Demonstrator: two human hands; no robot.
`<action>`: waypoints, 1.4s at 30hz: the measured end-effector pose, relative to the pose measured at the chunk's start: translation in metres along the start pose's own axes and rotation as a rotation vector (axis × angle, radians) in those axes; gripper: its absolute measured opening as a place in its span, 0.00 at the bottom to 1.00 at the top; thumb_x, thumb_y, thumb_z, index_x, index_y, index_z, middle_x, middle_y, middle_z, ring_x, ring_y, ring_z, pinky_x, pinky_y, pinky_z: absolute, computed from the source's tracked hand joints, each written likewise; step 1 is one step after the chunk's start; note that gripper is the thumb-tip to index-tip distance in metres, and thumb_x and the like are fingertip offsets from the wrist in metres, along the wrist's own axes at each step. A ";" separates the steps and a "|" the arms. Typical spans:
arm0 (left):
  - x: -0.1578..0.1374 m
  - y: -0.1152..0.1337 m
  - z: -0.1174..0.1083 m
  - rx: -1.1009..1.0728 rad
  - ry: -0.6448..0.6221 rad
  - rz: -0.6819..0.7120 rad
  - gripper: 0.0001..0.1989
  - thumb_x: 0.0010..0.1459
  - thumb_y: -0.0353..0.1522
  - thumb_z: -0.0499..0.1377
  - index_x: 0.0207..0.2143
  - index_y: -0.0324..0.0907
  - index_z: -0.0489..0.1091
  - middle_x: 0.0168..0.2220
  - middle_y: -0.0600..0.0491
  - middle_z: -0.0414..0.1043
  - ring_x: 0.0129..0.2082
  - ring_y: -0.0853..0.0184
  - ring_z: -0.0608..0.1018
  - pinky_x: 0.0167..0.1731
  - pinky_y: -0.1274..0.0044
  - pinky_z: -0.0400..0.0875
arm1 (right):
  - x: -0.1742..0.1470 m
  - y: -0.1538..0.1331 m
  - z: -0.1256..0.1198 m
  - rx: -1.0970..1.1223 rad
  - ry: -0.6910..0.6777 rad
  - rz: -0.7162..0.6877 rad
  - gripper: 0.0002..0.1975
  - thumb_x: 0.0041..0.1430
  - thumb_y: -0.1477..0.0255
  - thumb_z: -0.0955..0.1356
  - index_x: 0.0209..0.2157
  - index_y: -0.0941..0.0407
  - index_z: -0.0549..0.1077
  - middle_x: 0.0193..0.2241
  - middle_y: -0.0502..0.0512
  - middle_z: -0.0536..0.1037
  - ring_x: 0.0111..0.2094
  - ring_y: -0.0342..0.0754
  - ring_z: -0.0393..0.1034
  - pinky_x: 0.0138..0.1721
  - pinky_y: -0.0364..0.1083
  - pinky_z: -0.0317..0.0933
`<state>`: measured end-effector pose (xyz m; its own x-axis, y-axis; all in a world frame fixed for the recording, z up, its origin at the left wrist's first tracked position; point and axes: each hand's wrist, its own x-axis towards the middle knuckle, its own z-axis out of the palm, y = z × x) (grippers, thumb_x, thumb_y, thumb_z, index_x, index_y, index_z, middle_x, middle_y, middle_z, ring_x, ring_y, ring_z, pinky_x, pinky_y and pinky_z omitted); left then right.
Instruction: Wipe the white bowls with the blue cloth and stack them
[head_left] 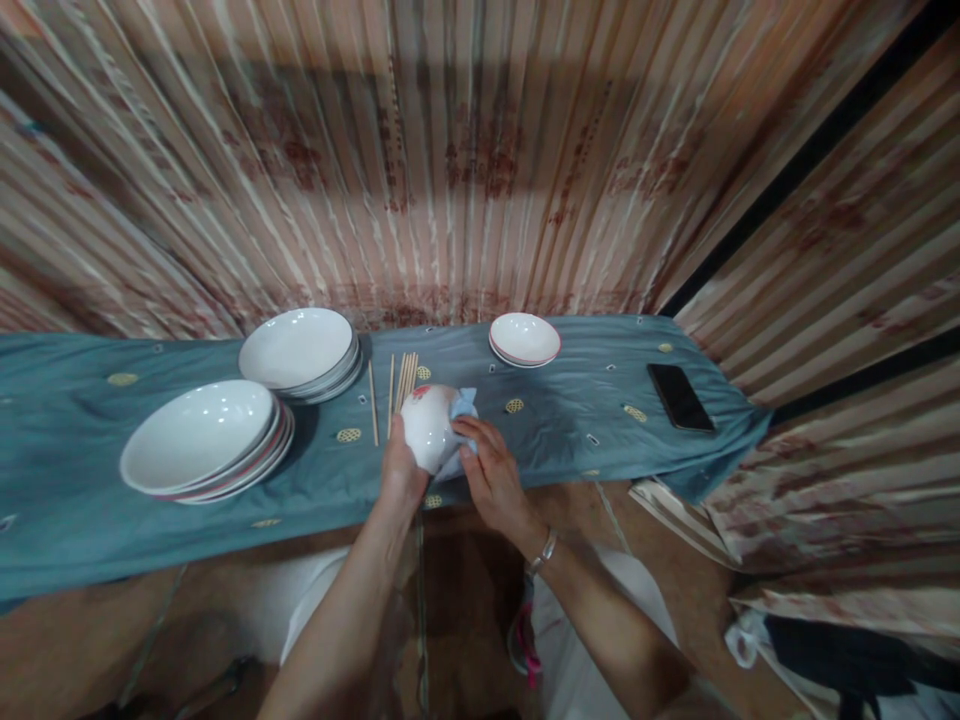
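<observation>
A white bowl (429, 432) with a red pattern is tilted, its rounded outside toward me, above the front of the table. My left hand (403, 465) grips it by the left side. At the bowl's right side my right hand (491, 470) holds a light blue cloth (464, 403) against it, fingers closed on the cloth. Part of the cloth is hidden behind the bowl and fingers. Just beyond the bowl, several wooden chopsticks (406, 374) lie on the tablecloth, two of them (373, 405) set apart to the left.
Two stacks of white dishes, a front one (202, 440) and a back one (300, 350), stand on the left of the cloth-covered table (570, 440). Small red-rimmed bowls (525, 338) sit at the back right. A black phone (680, 397) lies near the right end. Curtains (480, 170) hang behind.
</observation>
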<state>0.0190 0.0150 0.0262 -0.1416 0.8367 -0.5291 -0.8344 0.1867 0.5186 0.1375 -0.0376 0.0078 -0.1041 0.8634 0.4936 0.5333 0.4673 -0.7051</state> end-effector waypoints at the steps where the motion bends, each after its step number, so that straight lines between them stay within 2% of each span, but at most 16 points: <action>1: 0.000 0.000 0.000 -0.006 -0.006 0.000 0.25 0.70 0.39 0.44 0.56 0.31 0.68 0.34 0.46 0.81 0.36 0.62 0.83 0.50 0.71 0.73 | 0.000 0.000 -0.002 -0.025 0.001 -0.004 0.19 0.71 0.68 0.55 0.54 0.55 0.70 0.55 0.60 0.74 0.58 0.49 0.65 0.63 0.55 0.57; 4: 0.000 0.000 0.000 0.001 -0.012 -0.003 0.26 0.69 0.40 0.44 0.58 0.32 0.67 0.36 0.45 0.81 0.41 0.60 0.82 0.54 0.69 0.70 | -0.002 0.004 -0.004 -0.127 0.008 -0.031 0.18 0.71 0.69 0.56 0.53 0.56 0.70 0.53 0.60 0.75 0.56 0.51 0.66 0.63 0.57 0.55; 10: 0.000 -0.001 -0.003 0.071 -0.043 -0.001 0.27 0.69 0.42 0.44 0.59 0.32 0.66 0.39 0.43 0.81 0.46 0.57 0.81 0.55 0.66 0.70 | -0.002 0.018 0.000 -0.285 0.020 -0.079 0.19 0.71 0.70 0.56 0.56 0.59 0.68 0.54 0.63 0.74 0.58 0.53 0.64 0.65 0.62 0.50; 14: -0.002 -0.003 -0.004 0.110 -0.062 0.013 0.27 0.69 0.41 0.44 0.60 0.34 0.66 0.43 0.42 0.81 0.49 0.57 0.80 0.55 0.66 0.70 | -0.002 0.021 0.007 -0.252 0.030 -0.078 0.22 0.71 0.70 0.56 0.62 0.59 0.63 0.59 0.65 0.69 0.63 0.54 0.60 0.66 0.62 0.50; 19: -0.002 -0.005 -0.005 0.132 -0.067 0.028 0.26 0.69 0.41 0.45 0.59 0.33 0.67 0.44 0.42 0.80 0.50 0.57 0.80 0.56 0.68 0.70 | -0.005 0.011 0.014 -0.119 0.024 -0.056 0.25 0.72 0.69 0.55 0.68 0.56 0.54 0.66 0.63 0.61 0.68 0.51 0.53 0.67 0.57 0.54; 24: -0.001 -0.007 -0.010 0.178 -0.116 0.066 0.25 0.67 0.43 0.50 0.56 0.35 0.71 0.45 0.42 0.80 0.49 0.60 0.80 0.55 0.72 0.69 | -0.006 -0.001 0.016 -0.161 -0.036 -0.231 0.29 0.70 0.72 0.56 0.70 0.58 0.46 0.69 0.63 0.55 0.71 0.52 0.41 0.69 0.60 0.49; 27: -0.002 -0.010 -0.014 0.189 -0.137 0.111 0.21 0.64 0.42 0.54 0.47 0.35 0.76 0.42 0.43 0.81 0.49 0.61 0.80 0.54 0.74 0.70 | -0.003 -0.004 0.016 -0.231 -0.098 -0.281 0.29 0.70 0.72 0.58 0.70 0.58 0.48 0.68 0.63 0.57 0.72 0.53 0.39 0.69 0.61 0.49; 32: -0.002 -0.014 -0.019 0.245 -0.170 0.159 0.14 0.59 0.39 0.62 0.37 0.36 0.79 0.35 0.47 0.82 0.45 0.59 0.81 0.48 0.74 0.73 | 0.008 -0.005 0.010 -0.326 -0.129 -0.247 0.27 0.69 0.71 0.59 0.68 0.59 0.55 0.67 0.63 0.60 0.70 0.54 0.45 0.69 0.62 0.45; 36: -0.003 -0.014 -0.020 0.369 -0.210 0.176 0.09 0.57 0.33 0.63 0.36 0.37 0.79 0.31 0.50 0.81 0.38 0.62 0.81 0.40 0.77 0.74 | 0.021 -0.007 0.001 -0.341 -0.097 -0.205 0.25 0.68 0.70 0.59 0.65 0.58 0.60 0.66 0.62 0.61 0.69 0.54 0.48 0.68 0.61 0.46; 42: -0.003 -0.015 -0.020 0.455 -0.222 0.141 0.11 0.59 0.33 0.62 0.38 0.35 0.80 0.23 0.51 0.78 0.30 0.61 0.80 0.33 0.75 0.74 | 0.036 -0.003 -0.007 -0.244 0.031 -0.143 0.23 0.70 0.68 0.58 0.62 0.58 0.65 0.64 0.63 0.65 0.66 0.53 0.55 0.66 0.59 0.51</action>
<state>0.0213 -0.0002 0.0063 -0.0787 0.9496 -0.3036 -0.4923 0.2278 0.8401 0.1378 -0.0088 0.0311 -0.1690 0.7839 0.5974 0.7021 0.5212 -0.4852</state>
